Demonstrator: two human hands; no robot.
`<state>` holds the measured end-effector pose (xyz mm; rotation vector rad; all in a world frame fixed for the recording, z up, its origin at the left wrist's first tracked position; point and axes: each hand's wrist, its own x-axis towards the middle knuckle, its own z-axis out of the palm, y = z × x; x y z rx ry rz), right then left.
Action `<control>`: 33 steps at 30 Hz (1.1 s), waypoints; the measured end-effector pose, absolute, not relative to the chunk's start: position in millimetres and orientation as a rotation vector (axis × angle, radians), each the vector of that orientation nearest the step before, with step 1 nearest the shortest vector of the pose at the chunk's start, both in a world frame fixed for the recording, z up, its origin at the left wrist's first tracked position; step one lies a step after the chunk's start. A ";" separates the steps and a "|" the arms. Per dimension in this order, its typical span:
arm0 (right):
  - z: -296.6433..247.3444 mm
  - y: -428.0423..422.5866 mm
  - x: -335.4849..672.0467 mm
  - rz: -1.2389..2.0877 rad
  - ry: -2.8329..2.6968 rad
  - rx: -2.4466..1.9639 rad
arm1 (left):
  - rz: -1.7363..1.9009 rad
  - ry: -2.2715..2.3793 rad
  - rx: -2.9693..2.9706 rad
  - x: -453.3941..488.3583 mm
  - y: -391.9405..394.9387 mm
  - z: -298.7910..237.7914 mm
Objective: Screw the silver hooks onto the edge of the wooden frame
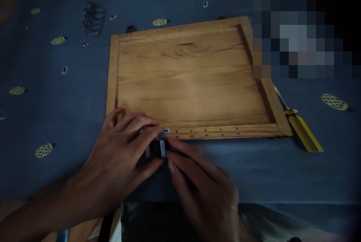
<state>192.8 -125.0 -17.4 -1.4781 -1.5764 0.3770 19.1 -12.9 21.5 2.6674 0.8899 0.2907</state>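
A wooden framed panel (186, 80) lies flat on a blue patterned cloth (56, 102). A row of small holes runs along its near rail. At the near left corner sits a small metal hinge (162, 143). My left hand (118, 159) is curled around the hinge from the left, fingers pressed on it and on the panel's corner. From the right, my right hand (197, 185) pinches the same hinge with fingertips together. Part of the hinge is hidden under the fingers.
A yellow-handled screwdriver (303, 127) lies just off the panel's near right corner. Small metal parts (64, 70) are scattered on the cloth at left, and a dark pile of hardware (93, 18) lies at the back left. The upper right is blurred out.
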 end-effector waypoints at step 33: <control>-12.3 -123.2 191.8 0.495 -1.640 -1.500 | 0.285 0.893 2.670 20.4 -15.1 22.7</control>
